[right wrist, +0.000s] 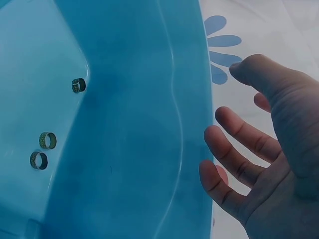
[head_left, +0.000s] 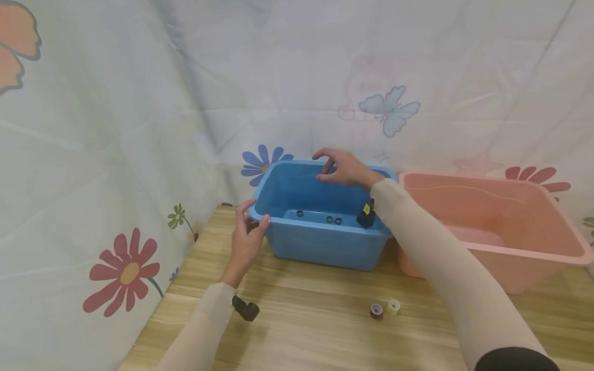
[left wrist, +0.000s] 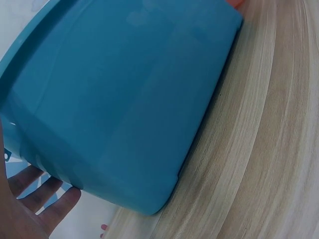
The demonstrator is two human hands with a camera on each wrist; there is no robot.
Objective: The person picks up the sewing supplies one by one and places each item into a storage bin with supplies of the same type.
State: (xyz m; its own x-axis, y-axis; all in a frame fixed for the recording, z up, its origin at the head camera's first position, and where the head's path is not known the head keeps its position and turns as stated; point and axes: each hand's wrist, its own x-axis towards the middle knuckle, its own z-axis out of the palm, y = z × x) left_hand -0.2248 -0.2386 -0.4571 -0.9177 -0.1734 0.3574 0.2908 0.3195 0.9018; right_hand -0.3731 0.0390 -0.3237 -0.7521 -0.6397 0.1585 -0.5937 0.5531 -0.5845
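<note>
My left hand (head_left: 246,240) holds the front left corner of a blue plastic tub (head_left: 324,245), thumb at the front rim and fingers along the end wall. In the left wrist view, its fingers (left wrist: 59,211) reach against the tub's outer wall. Over the tub's back rim hovers my right hand (head_left: 345,168), its fingers loosely bent and apart. Nothing lies between the right thumb and fingers in the right wrist view. On the tub's floor are three small patterned rings: one ring (right wrist: 79,85) alone near the wall, another ring (right wrist: 48,140) close beside a third ring (right wrist: 38,160).
A pink tub (head_left: 523,251) stands right beside the blue one. On the wooden table (head_left: 310,330) in front lie a small dark-rimmed roll (head_left: 376,311) and a pale yellow roll (head_left: 393,307). Behind and left hangs a flower-printed curtain (head_left: 292,69).
</note>
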